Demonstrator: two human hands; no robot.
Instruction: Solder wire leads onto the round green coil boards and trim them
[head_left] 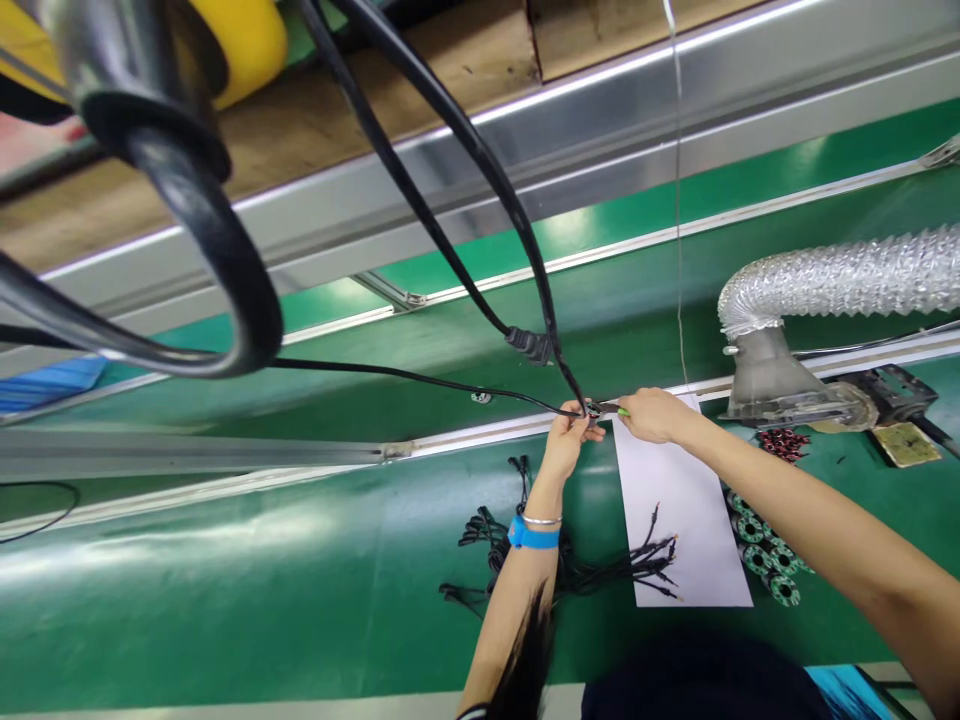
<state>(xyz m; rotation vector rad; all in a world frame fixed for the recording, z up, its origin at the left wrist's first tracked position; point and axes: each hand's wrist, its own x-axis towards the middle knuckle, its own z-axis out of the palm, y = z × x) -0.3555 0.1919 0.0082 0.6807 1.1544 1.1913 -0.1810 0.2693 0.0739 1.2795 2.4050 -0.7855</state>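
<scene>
My left hand (574, 432), with a blue strap (534, 534) on its wrist, pinches a black cable (495, 393) near its end. My right hand (654, 415) is closed around a small hand tool (619, 410) with a green grip and a dark metal tip. The tool's tip meets the cable end at my left fingertips; fingers hide most of that spot, and the tool's exact kind is unclear. Under my left forearm lies a bundle of black cables (592, 577), their stripped ends resting on a white paper sheet (709, 520).
Several ring-shaped parts (784, 590) stand right of the paper, near small red-black pieces (784, 443). A fume duct (847, 280) and a soldering stand with sponge (906, 445) are at right. Thick black cords (450, 110) hang overhead before a metal rail (585, 120).
</scene>
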